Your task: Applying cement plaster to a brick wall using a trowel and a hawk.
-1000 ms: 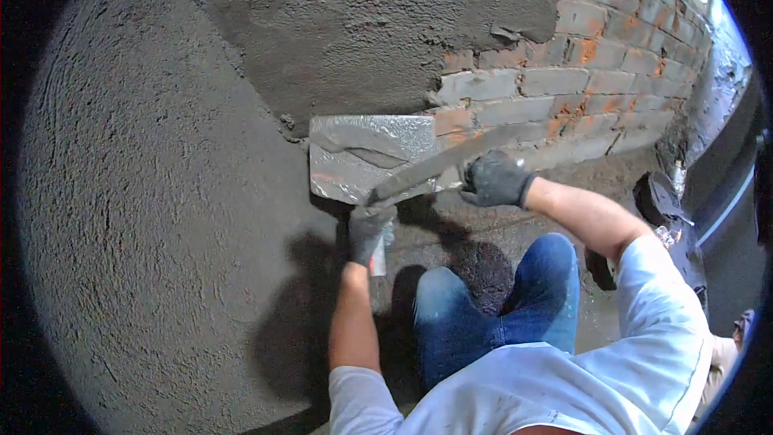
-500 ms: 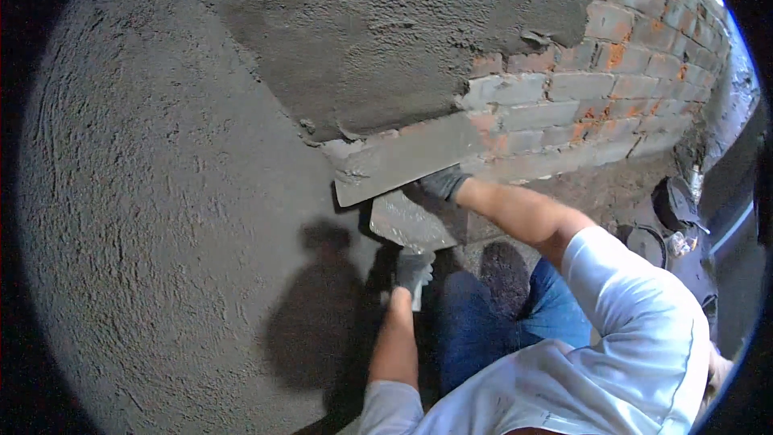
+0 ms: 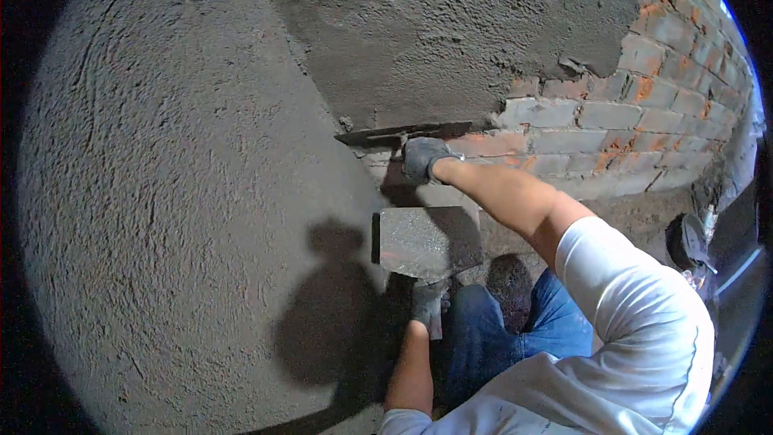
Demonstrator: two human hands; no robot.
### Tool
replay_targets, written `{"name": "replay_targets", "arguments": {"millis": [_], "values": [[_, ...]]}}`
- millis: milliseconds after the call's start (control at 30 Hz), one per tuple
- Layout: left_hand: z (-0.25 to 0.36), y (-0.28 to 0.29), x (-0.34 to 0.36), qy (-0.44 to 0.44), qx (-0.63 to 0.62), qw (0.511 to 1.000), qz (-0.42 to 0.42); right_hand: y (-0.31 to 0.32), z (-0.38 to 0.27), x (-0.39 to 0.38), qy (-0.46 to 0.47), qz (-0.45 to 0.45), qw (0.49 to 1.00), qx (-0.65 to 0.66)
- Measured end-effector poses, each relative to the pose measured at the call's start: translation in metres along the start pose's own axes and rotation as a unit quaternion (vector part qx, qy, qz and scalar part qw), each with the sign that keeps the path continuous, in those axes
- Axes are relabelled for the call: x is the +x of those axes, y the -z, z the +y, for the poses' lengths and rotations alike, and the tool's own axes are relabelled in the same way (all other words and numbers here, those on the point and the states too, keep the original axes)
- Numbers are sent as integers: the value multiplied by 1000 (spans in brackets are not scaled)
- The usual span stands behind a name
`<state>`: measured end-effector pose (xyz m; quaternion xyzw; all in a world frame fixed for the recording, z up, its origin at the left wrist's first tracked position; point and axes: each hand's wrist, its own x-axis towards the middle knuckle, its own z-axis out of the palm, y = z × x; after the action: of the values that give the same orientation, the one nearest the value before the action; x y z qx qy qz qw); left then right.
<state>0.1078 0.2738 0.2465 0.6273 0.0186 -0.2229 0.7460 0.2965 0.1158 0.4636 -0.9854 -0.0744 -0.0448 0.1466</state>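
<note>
My right hand, in a dark glove, is closed round the handle of a long plastering trowel. The trowel's blade shows nearly edge-on, lying against the lower border of the wet grey mortar on the brick wall. Below it, my gloved left hand grips the handle of a wide, square-bladed trowel. That blade is tilted toward my view, wet and speckled with mortar residue. It is apart from the long trowel. My right hand hides part of the long trowel's handle.
Bare brick runs right of the mortar. A rough rendered wall fills the left side and bears my shadow. My knees in jeans are close to the left hand. A dark container stands on the floor at far right.
The long trowel has turned from showing its broad face to edge-on and moved up against the mortar. The square trowel has come down, toward me and slightly right. The view has shifted a little.
</note>
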Motion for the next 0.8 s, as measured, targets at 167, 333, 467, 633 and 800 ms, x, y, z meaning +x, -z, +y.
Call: {"name": "replay_targets", "arguments": {"millis": [167, 333, 467, 633, 800], "values": [[-29, 23, 7, -10, 79, 997, -19, 26, -22, 14, -30, -29, 999, 10], [1, 0, -8, 101, -47, 994, 21, 58, -15, 32, 18, 7, 1000, -24], [11, -6, -18, 122, -82, 988, 40, 97, -17, 53, 58, 47, 997, 20], [19, -7, -20, 46, -47, 998, 8, 156, -57, 51, 29, 8, 998, -58], [27, -11, -14, 117, -48, 992, -22, 208, -70, 36, 36, -24, 995, -92]]}}
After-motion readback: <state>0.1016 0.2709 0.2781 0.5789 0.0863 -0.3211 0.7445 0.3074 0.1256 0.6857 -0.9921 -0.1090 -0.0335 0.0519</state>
